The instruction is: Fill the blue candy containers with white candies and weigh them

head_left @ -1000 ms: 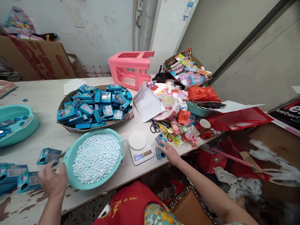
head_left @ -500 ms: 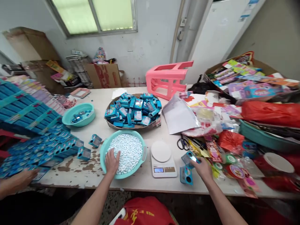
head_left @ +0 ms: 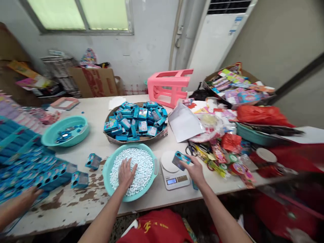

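My left hand [head_left: 126,173] rests on small white candy-like pellets [head_left: 143,168], fingers apart, fingertips partly among them. They fill a turquoise basin [head_left: 106,184] in front of me. Between the thumb and fingers of my right hand [head_left: 195,168] is a small blue box [head_left: 179,160], tilted, above the plate of a white digital scale [head_left: 177,182]. I cannot tell whether the box touches the plate. Another blue box, on the table beside the scale, is mostly hidden by my right wrist. Two more boxes stand left of the basin, one a clear-sided box [head_left: 80,179].
Behind the basin, a cardboard tray [head_left: 162,133] holds many blue boxes. A second turquoise basin [head_left: 48,138] has small blue pieces. At left, another person's hand [head_left: 27,199] is beside stacked blue boxes. A pink stool [head_left: 169,84], scissors and mixed packets lie beyond the scale.
My right hand has lifted a blue box from the table right of the scale and moved it left over the scale. My left hand stays in the pellets. The view has turned right.
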`<action>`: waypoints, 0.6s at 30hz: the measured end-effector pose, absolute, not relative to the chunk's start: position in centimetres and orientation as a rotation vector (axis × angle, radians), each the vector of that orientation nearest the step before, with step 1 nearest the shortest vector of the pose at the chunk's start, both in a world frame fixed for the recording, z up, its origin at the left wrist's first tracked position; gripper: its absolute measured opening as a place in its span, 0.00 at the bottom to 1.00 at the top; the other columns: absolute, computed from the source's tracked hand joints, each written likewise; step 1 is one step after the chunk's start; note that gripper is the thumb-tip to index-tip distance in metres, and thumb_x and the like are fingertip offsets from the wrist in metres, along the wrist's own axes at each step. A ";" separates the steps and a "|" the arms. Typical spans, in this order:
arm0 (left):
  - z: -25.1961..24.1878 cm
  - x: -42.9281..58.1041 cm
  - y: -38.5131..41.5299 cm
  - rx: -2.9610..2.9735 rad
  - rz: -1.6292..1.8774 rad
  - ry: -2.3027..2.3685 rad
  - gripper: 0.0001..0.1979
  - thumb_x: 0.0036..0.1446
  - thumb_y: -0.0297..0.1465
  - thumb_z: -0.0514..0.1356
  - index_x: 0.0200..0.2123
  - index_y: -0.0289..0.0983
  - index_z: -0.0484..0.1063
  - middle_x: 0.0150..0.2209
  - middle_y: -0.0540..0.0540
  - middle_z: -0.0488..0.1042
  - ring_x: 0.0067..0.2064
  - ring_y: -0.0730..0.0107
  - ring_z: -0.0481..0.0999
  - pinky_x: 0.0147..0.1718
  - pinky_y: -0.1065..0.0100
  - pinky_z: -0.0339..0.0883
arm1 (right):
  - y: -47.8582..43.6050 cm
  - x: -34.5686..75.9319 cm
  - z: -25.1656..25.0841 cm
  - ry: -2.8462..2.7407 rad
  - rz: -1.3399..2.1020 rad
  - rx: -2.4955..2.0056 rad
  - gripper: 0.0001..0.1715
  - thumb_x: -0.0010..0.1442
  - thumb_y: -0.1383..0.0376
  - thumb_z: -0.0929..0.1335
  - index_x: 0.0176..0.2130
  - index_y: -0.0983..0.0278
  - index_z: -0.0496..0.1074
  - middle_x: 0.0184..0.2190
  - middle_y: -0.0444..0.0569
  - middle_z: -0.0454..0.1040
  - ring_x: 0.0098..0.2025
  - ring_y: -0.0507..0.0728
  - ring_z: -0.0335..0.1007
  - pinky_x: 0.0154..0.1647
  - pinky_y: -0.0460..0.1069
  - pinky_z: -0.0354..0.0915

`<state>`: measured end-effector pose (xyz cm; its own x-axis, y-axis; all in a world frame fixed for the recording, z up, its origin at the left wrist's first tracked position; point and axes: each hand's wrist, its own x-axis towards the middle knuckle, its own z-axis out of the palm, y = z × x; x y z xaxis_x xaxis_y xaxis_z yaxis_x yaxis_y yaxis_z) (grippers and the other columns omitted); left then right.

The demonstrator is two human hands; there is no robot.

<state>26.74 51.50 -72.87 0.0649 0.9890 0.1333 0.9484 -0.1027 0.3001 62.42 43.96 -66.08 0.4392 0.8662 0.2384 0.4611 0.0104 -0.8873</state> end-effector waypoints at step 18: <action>-73.2 28.3 56.3 2.535 0.340 1.903 0.18 0.60 0.40 0.50 0.44 0.40 0.75 0.48 0.41 0.70 0.47 0.53 0.65 0.41 0.60 0.57 | 43.7 61.4 -72.2 -0.852 0.450 -1.773 0.35 0.52 0.51 0.69 0.55 0.63 0.65 0.52 0.58 0.66 0.51 0.61 0.67 0.49 0.57 0.66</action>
